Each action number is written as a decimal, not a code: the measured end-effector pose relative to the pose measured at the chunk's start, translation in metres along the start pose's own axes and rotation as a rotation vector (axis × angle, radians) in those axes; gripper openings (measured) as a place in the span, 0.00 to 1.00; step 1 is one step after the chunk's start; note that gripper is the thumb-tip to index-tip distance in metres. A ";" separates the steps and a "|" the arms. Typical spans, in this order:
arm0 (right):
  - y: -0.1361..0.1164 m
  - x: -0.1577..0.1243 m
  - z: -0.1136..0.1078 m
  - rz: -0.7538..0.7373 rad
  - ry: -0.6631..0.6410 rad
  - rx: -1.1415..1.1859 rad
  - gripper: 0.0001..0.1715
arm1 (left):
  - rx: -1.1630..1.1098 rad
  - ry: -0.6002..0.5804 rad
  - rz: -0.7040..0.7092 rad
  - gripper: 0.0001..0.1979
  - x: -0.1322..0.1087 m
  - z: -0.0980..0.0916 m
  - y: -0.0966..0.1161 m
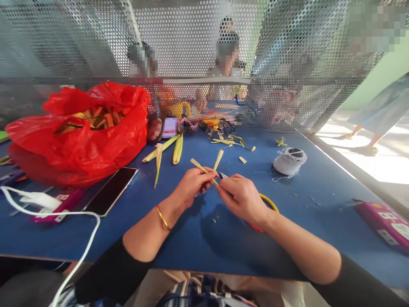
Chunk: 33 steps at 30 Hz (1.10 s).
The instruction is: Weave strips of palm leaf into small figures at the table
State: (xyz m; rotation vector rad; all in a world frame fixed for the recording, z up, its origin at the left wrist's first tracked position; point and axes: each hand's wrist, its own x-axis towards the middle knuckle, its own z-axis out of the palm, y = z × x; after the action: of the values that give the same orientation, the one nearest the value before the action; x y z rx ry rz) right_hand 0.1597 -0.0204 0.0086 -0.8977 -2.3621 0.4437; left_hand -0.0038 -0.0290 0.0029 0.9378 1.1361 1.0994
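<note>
My left hand (194,186), with a gold bangle at the wrist, is closed on two crossed pale yellow-green plant strips (218,159). Close beside it, my right hand (240,197) is wrapped round scissors. A pointed metal blade (223,175) shows by the strips, and a yellow and red handle loop (270,202) sticks out behind the hand. Most of the scissors is hidden by my fingers. Beyond my hands lie thicker pale stalks (178,149), a split stalk piece (158,164) and a small cut piece (243,160) on the blue table (236,260).
At left stands a red plastic bag (86,149) full of plant pieces, near a phone (111,191) and a white cable (91,243). A white string spool (290,162) and a purple box (385,224) are at right. A perforated metal screen (191,38) borders the back; people sit beyond.
</note>
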 end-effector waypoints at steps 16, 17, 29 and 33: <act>0.018 0.013 0.011 0.529 0.220 0.809 0.22 | 0.105 -0.291 -0.116 0.17 -0.007 0.006 -0.007; 0.020 0.013 0.011 0.533 0.219 0.808 0.22 | 0.089 -0.311 -0.140 0.17 -0.007 0.005 -0.007; 0.008 0.011 0.001 0.288 -0.204 1.023 0.17 | -0.350 -0.191 -0.149 0.16 -0.004 0.003 -0.001; 0.011 0.008 0.005 0.307 -0.097 0.858 0.12 | -0.387 -0.204 -0.207 0.11 -0.006 0.004 0.000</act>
State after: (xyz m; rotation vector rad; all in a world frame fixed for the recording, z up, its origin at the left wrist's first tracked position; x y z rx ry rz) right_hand 0.1574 -0.0075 0.0028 -0.8026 -1.7979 1.4975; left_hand 0.0001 -0.0347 0.0047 0.5983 0.7960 0.9830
